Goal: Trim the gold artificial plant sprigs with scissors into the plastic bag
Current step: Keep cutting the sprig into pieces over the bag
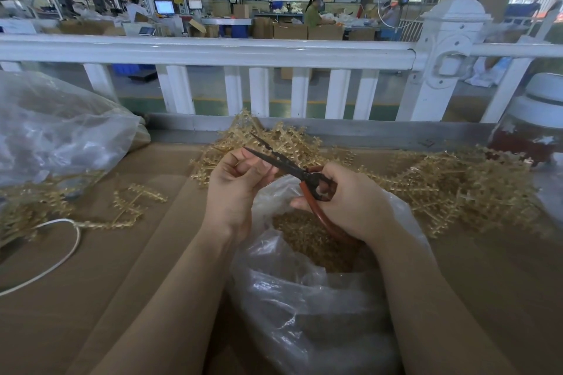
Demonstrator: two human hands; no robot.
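Observation:
My right hand grips the red handles of dark scissors, whose blades are parted and point up and left. My left hand has its fingers curled just under the blades; whether it pinches a small piece I cannot tell. Below both hands stands an open clear plastic bag with gold trimmed bits inside. A pile of gold sprigs spreads right of the hands, and more gold sprigs lie behind the scissors.
Loose gold sprigs and a white cord lie on the brown cardboard table top at the left. A large clear bag sits at far left. A white railing runs behind the table.

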